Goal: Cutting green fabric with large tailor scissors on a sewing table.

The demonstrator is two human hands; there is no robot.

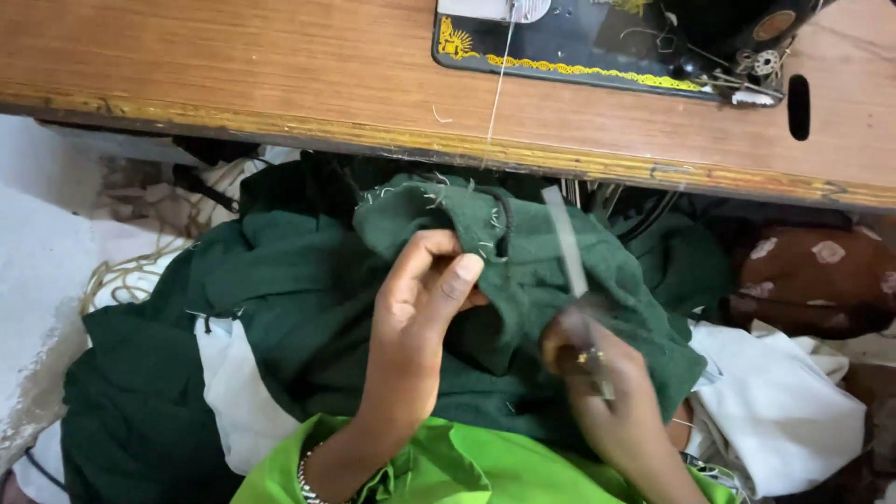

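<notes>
A dark green garment (308,289) with white stitch threads lies bunched in my lap below a wooden sewing table. My left hand (420,299) pinches a fold of the green cloth between thumb and fingers. My right hand (597,383), blurred and wearing a ring, grips a thin metal blade-like tool (567,243) that points up over the cloth. A white thread (499,89) runs from the cloth up to the sewing machine.
A black sewing machine base with yellow ornament (597,42) sits on the wooden table (233,65). White cloth (784,401) lies at right, a brown patterned cloth (812,275) beyond it. Bright green fabric (448,467) covers my lap. Coiled cord (131,271) lies at left.
</notes>
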